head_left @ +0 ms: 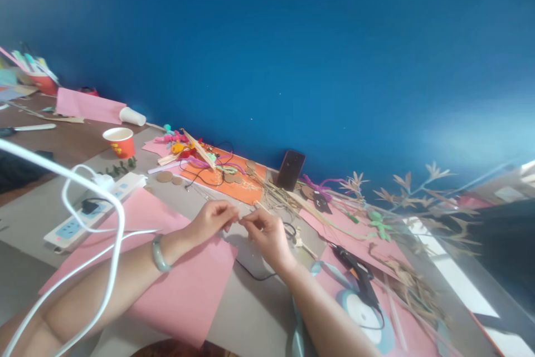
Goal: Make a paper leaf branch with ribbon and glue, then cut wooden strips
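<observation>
My left hand (215,220), with a pale bangle (160,255) on its wrist, is over the far right part of a pink paper sheet (188,296). Thumb and fingers are pinched together at the tips. Close on its right, my right hand (266,233) is pinched too, its fingertips nearly meeting those of the left. Whatever lies between the fingertips is too small to make out. Behind the hands is an orange sheet (246,192) with coloured pipe cleaners and thin cords on it.
A power strip (69,231) and white cable (119,234) lie at the left, a red paper cup (122,148) beyond. A phone (291,170) leans on the blue wall. At the right are a black glue gun (359,274), ribbon roll (363,312) and dried stems (418,284).
</observation>
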A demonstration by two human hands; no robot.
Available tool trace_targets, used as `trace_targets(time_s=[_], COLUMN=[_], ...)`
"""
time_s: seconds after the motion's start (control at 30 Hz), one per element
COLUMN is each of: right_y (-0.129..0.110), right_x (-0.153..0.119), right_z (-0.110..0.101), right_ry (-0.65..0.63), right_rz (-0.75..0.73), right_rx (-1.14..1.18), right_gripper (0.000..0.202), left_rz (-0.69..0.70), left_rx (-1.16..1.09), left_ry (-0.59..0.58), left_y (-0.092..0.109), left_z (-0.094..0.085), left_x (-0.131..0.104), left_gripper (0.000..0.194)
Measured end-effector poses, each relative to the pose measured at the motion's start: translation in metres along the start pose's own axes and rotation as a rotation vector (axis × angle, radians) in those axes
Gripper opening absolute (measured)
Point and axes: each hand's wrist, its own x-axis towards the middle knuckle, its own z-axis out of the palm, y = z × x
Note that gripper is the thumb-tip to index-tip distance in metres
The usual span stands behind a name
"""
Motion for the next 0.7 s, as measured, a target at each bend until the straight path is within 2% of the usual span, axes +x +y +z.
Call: trace_targets(time_s=[0.07, 0.17, 0.3, 0.47, 0.57, 0.7], right_y=[0.002, 0.006, 0.010, 0.006, 0.006, 0.008], right_x=[0.000, 0.001, 0.002, 0.002, 0.003, 0.003], right_z=[0.000, 0.001, 0.001, 0.000, 0.000, 0.002], right_ry=[0.019, 0.036, 0.035, 0.077, 0.120, 0.113], right_rz=[0.007, -0.018, -0.065, -0.062, -0.039, 0.001], right_rx=[-0.008, -0.066, -0.209, -0.220, -0.200, -0.160], right_gripper=[0.024, 0.031, 0.035, 0.036, 0.035, 0.034], left_rz=[0.003, -0.036, -0.135, -0.117, -0.052, 0.084], left_rx=[0.003, -0.065, -0.031, -0.035, 0.031, 0.305], left_ry=[-0.015, -0.043, -0.238, -0.376, -0.291, -0.104], left_y=[-0.002, -0.002, 0.002, 0.005, 0.006, 0.009], left_z=[0.000, 0.000, -0.006, -0.017, -0.015, -0.008], left_x=[0.000, 0.000, 0.001, 0.006, 0.005, -0.002], left_gripper=[0.041, 0.033, 0.036, 0.032, 0.031, 0.035])
